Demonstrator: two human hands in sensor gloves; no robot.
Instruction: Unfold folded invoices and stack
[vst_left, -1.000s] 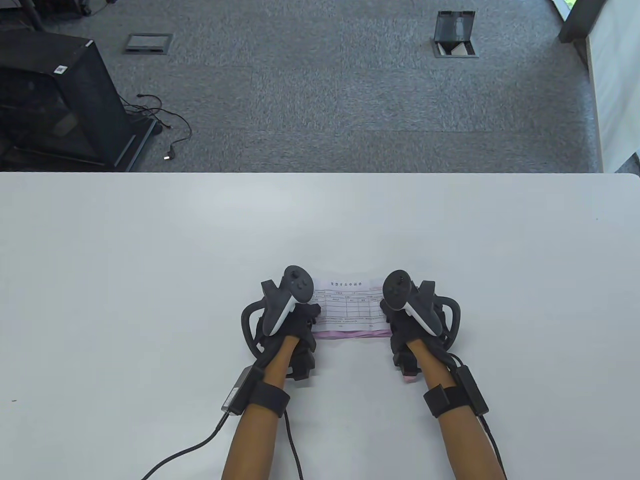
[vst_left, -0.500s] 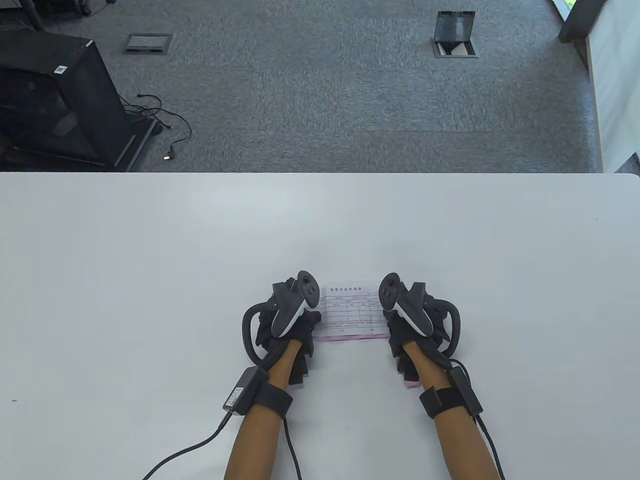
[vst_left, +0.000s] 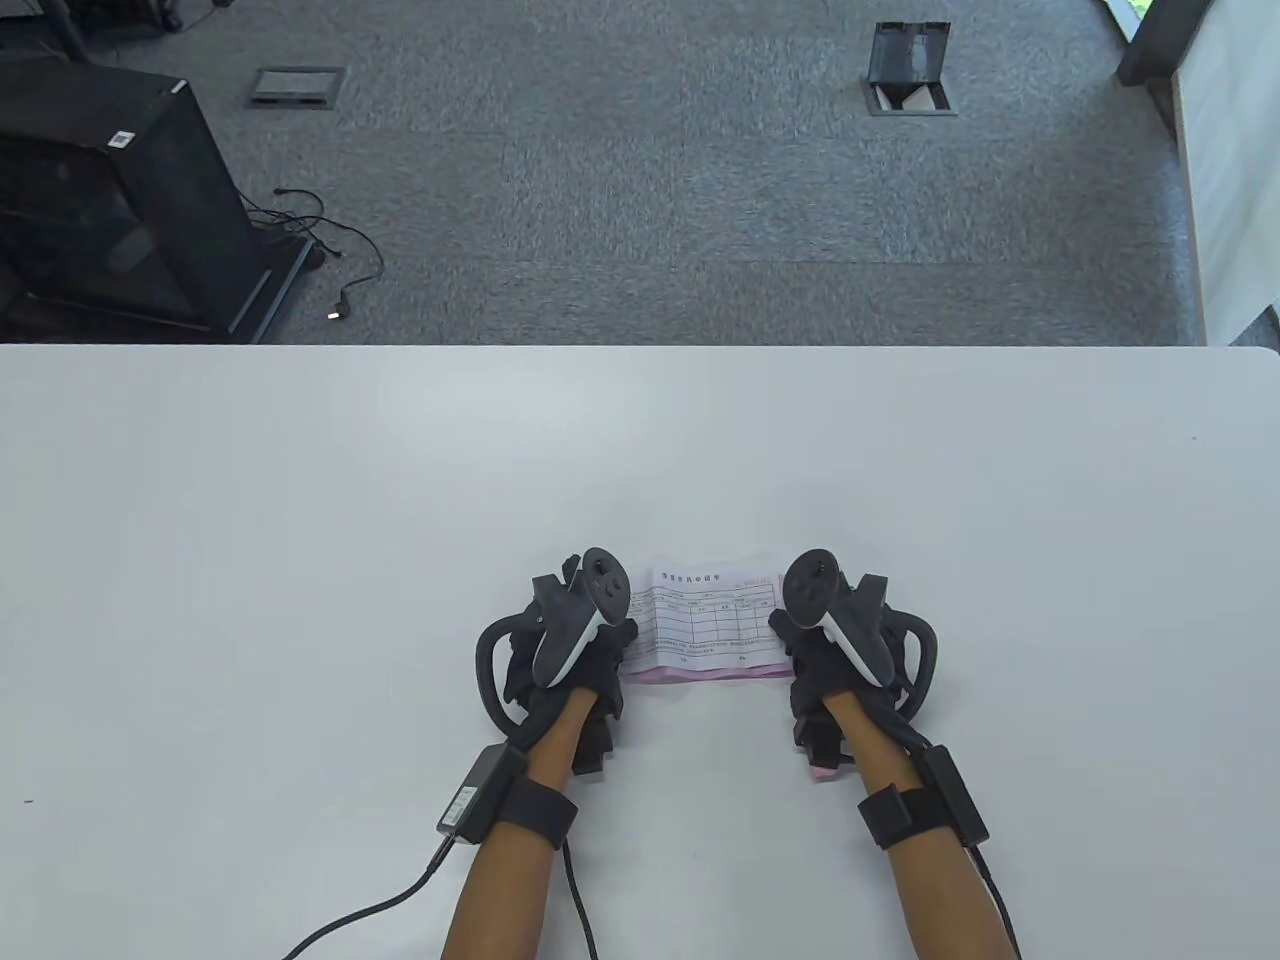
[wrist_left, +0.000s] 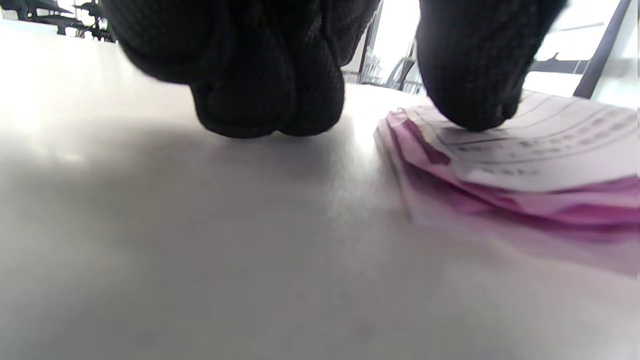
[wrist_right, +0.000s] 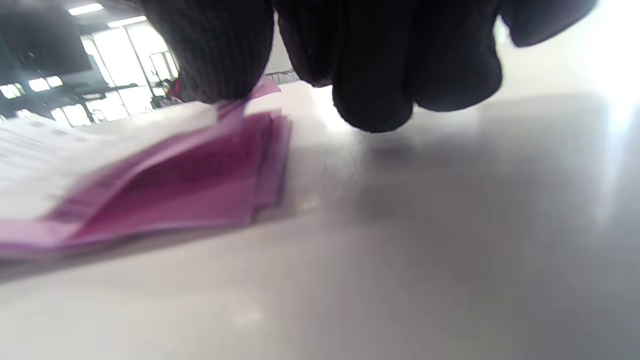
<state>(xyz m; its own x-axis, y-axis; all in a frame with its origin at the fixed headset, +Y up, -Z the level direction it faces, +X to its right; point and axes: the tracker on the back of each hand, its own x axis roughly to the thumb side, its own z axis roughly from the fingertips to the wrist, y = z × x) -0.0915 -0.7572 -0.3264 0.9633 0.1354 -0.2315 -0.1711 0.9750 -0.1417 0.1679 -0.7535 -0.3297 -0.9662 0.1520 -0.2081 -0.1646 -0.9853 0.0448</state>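
A stack of invoices lies on the white table, a white printed sheet on top and pink sheets under it. My left hand is at the stack's left edge. In the left wrist view one fingertip presses on the top sheet, and the other fingers are curled down on the table beside it. My right hand is at the stack's right edge. In the right wrist view one fingertip touches the stack's far corner, and the rest are curled beside it.
The table's far edge borders grey carpet. A black cabinet and cables stand on the floor at the far left. Glove cables trail off the near edge.
Both hands drew the stack a little nearer, then shifted it slightly right. The stack now sits slightly turned between them.
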